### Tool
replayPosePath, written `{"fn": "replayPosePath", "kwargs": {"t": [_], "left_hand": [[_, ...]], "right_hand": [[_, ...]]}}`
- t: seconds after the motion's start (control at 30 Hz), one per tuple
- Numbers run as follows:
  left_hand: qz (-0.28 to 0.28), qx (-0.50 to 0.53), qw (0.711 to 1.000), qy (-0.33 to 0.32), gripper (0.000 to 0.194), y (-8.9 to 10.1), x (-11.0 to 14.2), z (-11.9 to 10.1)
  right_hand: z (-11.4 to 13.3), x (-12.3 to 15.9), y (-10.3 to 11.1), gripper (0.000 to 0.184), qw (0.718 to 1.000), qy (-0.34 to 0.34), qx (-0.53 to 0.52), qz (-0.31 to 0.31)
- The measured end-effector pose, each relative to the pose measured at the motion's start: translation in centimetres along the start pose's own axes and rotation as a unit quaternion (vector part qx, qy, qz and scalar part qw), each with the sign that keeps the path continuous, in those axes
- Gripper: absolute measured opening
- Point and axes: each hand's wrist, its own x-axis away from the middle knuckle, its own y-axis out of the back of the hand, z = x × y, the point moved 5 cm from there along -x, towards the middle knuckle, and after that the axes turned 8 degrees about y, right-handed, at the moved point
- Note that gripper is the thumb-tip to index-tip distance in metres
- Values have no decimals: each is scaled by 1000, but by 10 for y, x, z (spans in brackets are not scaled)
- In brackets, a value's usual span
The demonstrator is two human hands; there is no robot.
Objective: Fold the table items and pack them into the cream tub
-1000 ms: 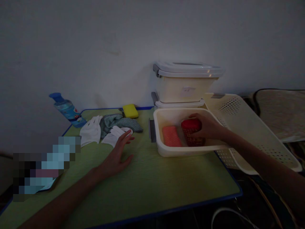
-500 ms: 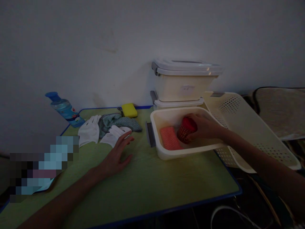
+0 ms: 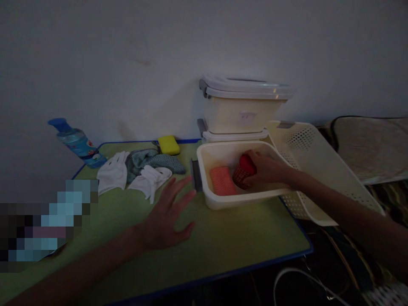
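My right hand reaches into an open cream plastic bin and is closed around a dark red mesh-textured object, tilted against the bin's floor. A flat orange-pink pad lies in the bin to its left. My left hand hovers open, fingers spread, over the green table, just left of the bin's grey handle. A pair of white gloves lies beyond it.
Two lidded cream boxes are stacked behind the bin. A perforated cream basket leans off the table's right edge. At the back left are a yellow sponge, a teal cloth and a blue bottle.
My left hand has lifted and moved right toward the bin's handle. The red object has tipped over under my right hand. The camera view has shifted slightly right.
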Motion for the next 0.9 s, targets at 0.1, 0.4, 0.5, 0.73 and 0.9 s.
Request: {"fn": "replayPosePath", "kwargs": {"t": [0.1, 0.4, 0.5, 0.73, 0.9], "left_hand": [[-3, -27, 995, -91, 74, -6, -29, -43], [-108, -142, 978, -111, 32, -33, -67, -58], [-122, -148, 974, -123, 34, -30, -68, -55], [-124, -144, 972, -140, 29, -29, -70, -56], [-127, -143, 971, -141, 28, -29, -70, -55]], "right_hand": [[-2, -2, 7, 70, 999, 31, 7, 16], [-14, 5, 38, 59, 989, 133, -68, 20], [-11, 6, 37, 59, 985, 150, -81, 33], [-8, 1, 31, 63, 981, 188, -42, 28], [-20, -3, 27, 65, 984, 167, -53, 22]]}}
